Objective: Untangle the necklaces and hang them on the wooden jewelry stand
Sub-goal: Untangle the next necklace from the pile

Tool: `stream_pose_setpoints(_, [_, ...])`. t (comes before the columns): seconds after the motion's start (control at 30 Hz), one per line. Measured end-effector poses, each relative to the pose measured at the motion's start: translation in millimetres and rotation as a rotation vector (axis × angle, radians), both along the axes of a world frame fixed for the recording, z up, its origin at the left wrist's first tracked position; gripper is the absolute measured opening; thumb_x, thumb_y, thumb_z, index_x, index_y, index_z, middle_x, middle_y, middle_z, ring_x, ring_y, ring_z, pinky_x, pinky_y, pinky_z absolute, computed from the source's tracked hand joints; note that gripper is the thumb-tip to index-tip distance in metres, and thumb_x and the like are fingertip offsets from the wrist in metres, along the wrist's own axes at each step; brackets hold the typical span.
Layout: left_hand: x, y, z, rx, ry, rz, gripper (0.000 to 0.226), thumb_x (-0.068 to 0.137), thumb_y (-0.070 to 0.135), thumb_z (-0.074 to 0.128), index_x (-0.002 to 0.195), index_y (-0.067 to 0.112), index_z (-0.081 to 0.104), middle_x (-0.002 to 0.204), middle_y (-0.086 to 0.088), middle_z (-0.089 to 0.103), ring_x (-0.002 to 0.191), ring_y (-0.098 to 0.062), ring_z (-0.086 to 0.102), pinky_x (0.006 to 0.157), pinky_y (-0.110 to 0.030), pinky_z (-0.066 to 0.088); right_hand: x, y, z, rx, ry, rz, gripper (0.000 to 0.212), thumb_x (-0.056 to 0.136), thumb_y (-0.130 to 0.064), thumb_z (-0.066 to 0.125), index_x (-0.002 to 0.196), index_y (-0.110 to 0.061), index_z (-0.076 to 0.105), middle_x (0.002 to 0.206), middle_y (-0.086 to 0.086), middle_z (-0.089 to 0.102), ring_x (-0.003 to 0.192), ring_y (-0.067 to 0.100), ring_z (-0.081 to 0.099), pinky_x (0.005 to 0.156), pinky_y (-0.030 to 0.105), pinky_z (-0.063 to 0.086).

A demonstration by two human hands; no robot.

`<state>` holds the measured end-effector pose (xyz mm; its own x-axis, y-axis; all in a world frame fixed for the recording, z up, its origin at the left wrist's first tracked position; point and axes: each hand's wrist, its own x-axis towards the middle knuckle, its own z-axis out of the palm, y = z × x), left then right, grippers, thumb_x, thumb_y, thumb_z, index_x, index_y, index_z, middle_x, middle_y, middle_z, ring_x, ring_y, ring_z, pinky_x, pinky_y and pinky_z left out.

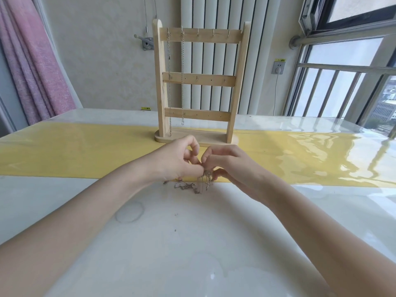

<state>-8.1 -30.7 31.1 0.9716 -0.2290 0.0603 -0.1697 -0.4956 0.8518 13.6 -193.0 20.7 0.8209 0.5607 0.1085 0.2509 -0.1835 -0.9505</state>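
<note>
While both hands meet fingertip to fingertip, the left hand (177, 159) and right hand (227, 163) each pinch the tangled necklaces (192, 185), whose loose chain trails leftward beneath the left hand. The wooden jewelry stand (198, 82) rises just beyond the knuckles, two chains (182, 78) already hung on its left hooks.

This looks like a room in a high-rise flat: a glossy white table (192, 243) with a yellow runner (75, 151) stands by a pink curtain (36, 67), a white radiator (214, 18), a wall socket (278, 67) and a barred window (347, 82) overlooking city buildings.
</note>
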Motion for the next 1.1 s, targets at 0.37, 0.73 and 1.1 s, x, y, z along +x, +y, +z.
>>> stream_pose_setpoints(0.37, [-8,-1,-10,0.291,-0.245,-0.002,0.035,0.069,0.009,0.067,0.078,0.024,0.036,0.070,0.011,0.054,0.061,-0.012,0.043,0.060,-0.027,0.038,-1,2,-8,0.027,0.094,0.005,0.015,0.084,0.003,0.050,0.072,-0.005,0.056,0.077,0.010,0.047,0.065,0.014,0.042,0.061,0.024,0.035])
stream_pose_setpoints(0.73, [-9,3,-8,-0.192,-0.024,0.017,0.022,0.086,0.000,0.062,0.097,0.017,0.052,0.087,-0.004,0.063,0.073,-0.012,0.063,0.070,-0.017,0.053,4,-7,-5,0.415,0.372,-0.011,0.018,0.091,-0.004,0.048,0.075,-0.007,0.055,0.076,0.008,0.052,0.069,0.017,0.058,0.071,0.028,0.049])
stream_pose_setpoints(1.1, [-10,3,-14,-0.339,0.015,0.135,0.016,0.086,-0.001,0.062,0.090,0.013,0.056,0.083,-0.006,0.064,0.077,-0.015,0.064,0.079,-0.022,0.056,3,-6,-6,0.248,0.274,-0.021,0.019,0.093,-0.007,0.053,0.075,-0.012,0.054,0.063,0.001,0.050,0.052,0.013,0.041,0.052,0.019,0.039])
